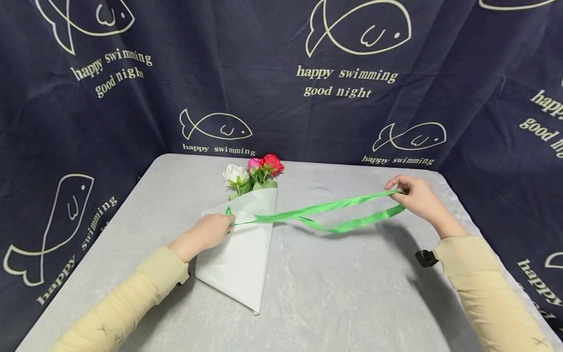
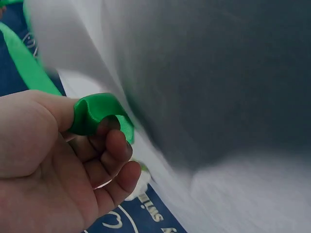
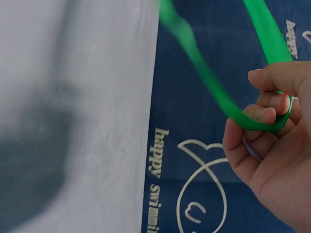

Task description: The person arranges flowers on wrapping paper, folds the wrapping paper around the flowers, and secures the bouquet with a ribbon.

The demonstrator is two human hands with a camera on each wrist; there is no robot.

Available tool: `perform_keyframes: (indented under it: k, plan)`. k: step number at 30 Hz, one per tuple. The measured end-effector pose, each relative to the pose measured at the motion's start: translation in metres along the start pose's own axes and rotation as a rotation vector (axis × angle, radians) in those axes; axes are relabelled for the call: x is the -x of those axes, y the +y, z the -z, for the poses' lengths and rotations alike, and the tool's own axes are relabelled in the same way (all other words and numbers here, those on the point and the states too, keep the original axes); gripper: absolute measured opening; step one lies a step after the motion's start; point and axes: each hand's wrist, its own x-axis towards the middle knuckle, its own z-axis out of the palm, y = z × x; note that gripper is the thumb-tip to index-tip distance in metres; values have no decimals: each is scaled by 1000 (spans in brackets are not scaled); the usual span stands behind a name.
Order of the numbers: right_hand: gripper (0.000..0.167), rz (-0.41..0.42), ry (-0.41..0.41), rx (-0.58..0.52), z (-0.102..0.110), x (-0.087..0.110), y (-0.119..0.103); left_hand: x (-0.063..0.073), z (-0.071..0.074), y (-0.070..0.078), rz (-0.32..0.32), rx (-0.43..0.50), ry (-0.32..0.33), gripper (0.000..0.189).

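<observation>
A bouquet wrapped in white paper (image 1: pixel 242 259) lies on the table, its blooms pointing away from me. A white rose (image 1: pixel 235 174), a small pink flower (image 1: pixel 253 165) and a red rose (image 1: pixel 272 164) stick out of the top. Over the paper's left side, my left hand (image 1: pixel 210 231) pinches one end of a green ribbon (image 1: pixel 325 209); a short tail (image 2: pixel 99 111) wraps by the thumb in the left wrist view. To the right, my right hand (image 1: pixel 418 198) holds the ribbon raised, its curled fingers inside a bend. Two strands run between the hands, the lower one sagging.
The grey-covered table (image 1: pixel 334 293) reaches back to a dark blue curtain (image 1: pixel 281 122) printed with fish and lettering, which also hangs at both sides. A black strap (image 1: pixel 425 258) shows at my right cuff. The right arm casts a shadow on the tabletop.
</observation>
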Motion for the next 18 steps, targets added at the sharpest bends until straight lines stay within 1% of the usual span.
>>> perform_keyframes:
  k: [6, 11, 15, 17, 18]
  plan:
    - [15, -40, 29, 20, 3, 2, 16, 6, -2, -16, -13, 19, -12, 12]
    - [16, -75, 35, 51, 9, 3, 27, 8, 1, -25, -19, 52, -2, 22]
    - [18, -39, 45, 65, 14, 4, 34, 9, 4, -30, -24, 83, -21, 28]
    - [17, -13, 28, 54, 18, 5, 38, 8, 6, -33, -17, 94, -36, 31]
    - [15, -1, 6, 41, 21, 5, 40, 8, 7, -35, -14, 94, -43, 32]
